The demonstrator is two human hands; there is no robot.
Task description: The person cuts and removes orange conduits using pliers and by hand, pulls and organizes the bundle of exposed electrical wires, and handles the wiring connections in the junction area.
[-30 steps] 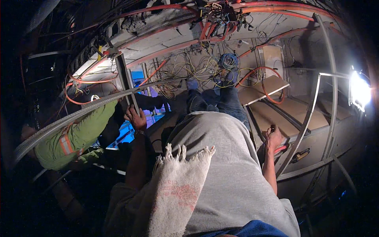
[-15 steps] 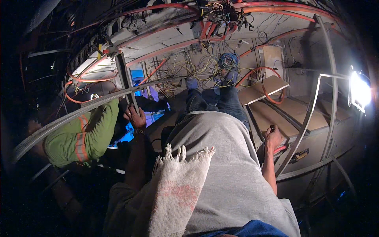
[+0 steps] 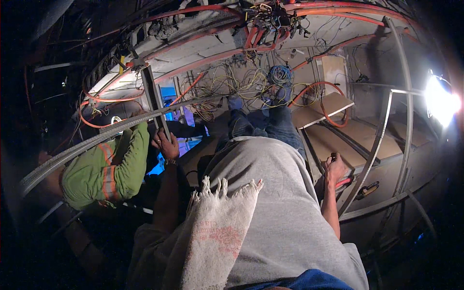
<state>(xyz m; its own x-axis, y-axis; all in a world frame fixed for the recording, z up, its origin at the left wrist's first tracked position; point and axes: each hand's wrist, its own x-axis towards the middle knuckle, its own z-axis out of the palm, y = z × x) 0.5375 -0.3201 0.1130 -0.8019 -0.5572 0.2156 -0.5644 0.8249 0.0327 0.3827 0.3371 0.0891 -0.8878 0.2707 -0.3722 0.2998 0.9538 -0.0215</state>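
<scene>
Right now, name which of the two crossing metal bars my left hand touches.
The steep dark bar: its lower end meets the left hand; the long ribbed bar passes clear.

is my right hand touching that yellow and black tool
Apart. The head view shows a gap between your right hand and the yellow and black tool, with the slanted metal strip passing between them.
</scene>
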